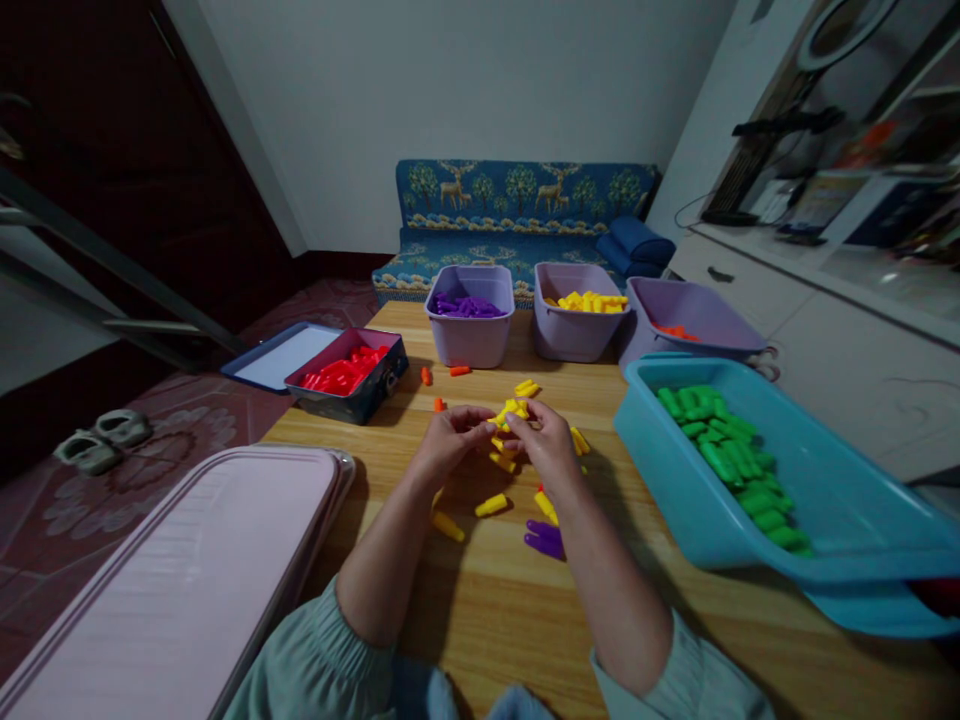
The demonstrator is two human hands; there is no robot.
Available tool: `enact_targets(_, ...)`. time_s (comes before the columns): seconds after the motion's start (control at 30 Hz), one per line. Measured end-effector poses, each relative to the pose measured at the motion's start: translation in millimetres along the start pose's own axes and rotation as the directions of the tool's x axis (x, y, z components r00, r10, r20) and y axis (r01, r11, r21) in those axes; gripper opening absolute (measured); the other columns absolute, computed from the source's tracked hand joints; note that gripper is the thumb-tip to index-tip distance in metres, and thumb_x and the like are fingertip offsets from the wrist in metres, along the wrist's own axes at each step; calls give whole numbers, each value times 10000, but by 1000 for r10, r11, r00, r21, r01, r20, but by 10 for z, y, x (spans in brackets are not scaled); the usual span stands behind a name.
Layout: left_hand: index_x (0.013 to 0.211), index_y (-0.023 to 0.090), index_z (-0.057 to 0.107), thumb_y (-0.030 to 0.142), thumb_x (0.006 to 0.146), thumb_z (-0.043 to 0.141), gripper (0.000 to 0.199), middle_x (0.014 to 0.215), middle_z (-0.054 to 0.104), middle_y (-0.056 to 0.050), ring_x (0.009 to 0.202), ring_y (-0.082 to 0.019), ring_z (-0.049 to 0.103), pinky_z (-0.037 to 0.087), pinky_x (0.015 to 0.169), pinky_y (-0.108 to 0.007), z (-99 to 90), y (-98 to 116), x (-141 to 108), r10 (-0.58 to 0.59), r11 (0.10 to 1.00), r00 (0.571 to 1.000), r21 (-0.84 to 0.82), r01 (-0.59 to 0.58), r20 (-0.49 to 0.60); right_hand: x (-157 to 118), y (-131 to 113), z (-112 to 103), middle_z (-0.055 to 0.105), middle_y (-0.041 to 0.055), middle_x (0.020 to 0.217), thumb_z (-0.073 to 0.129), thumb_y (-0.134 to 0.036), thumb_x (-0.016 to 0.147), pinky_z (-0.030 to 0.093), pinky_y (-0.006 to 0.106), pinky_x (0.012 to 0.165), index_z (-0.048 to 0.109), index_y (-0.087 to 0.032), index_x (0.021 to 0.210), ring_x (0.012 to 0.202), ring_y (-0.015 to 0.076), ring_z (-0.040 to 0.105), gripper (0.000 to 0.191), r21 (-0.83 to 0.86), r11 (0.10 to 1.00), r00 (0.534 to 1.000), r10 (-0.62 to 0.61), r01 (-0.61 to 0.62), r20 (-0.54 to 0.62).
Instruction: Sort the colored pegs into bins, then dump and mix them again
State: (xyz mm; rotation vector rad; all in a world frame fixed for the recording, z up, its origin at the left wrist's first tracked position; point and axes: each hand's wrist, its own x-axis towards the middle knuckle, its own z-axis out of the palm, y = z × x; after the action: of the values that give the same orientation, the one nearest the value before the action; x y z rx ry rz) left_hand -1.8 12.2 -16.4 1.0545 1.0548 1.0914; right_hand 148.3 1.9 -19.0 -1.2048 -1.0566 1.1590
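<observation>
Above the middle of the wooden table, my left hand (454,438) and my right hand (545,438) come together, fingers closed around a small cluster of yellow plastic pieces (513,410). How the pieces fit together is too small to make out. Under and around the hands lie several loose yellow tube-shaped pieces (492,505), narrower at one end. Close to my right forearm is a purple group of pieces (544,539), side by side. A few orange pieces (460,371) lie beyond my left hand.
Lilac bins of purple (475,337), yellow (574,335) and orange pieces (675,331) line the table's far side. At right stands a turquoise tub (675,490) of green pieces; at left, an open tin (330,405) of red pieces and a pink lid (202,560).
</observation>
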Motion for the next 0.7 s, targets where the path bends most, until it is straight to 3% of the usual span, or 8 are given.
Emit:
enact_targets(0.13,872,124,709,413,468,911,536,746,694,-21,618,-105,597,467,611,-227,10,-28,14,16,1000,998,17,-17,62,9,-46,-30,675,27,846,736,-419,634,482,204,441,639,-144,1032,555,112,601,494,22,1000,998,6,-4,-70)
enact_targets(0.23,883,124,704,371,499,896,496,747,693,-23,649,-126,616,485,651,-252,7,-90,34,30,992,993,116,-44,117,7,-101,-45,653,5,731,761,-388,620,393,164,398,659,-128,948,522,89,553,431,68,998,995,12,-6,-102)
enact_targets(0.33,883,126,700,323,583,840,385,761,700,-38,676,-148,626,486,668,-273,-20,-197,69,80,955,986,273,-118,148,-20,-179,-58,654,-6,703,753,-321,663,414,150,424,642,-141,892,541,88,584,311,251,965,986,113,-79,-125)
enact_targets(0.47,880,131,698,283,627,790,309,812,719,-63,724,-175,646,496,715,-308,-66,-334,127,114,911,983,378,-162,145,-1,-308,-97,681,28,737,573,-213,847,467,150,472,606,-137,861,567,84,623,84,512,832,950,299,-212,-94)
enact_targets(0.57,894,133,697,290,618,797,333,857,727,-67,759,-178,657,510,752,-321,-83,-374,156,98,934,983,327,-144,153,228,-431,-162,669,32,722,525,-183,884,498,157,520,581,-140,822,604,89,640,93,572,793,938,328,-208,-113)
enact_targets(0.7,859,133,695,260,601,810,309,827,725,-53,743,-166,657,520,758,-316,-75,-335,146,65,952,988,287,-104,141,913,-676,-292,632,11,697,501,-174,886,529,191,569,559,-153,850,701,121,664,72,518,853,951,210,-64,-228)
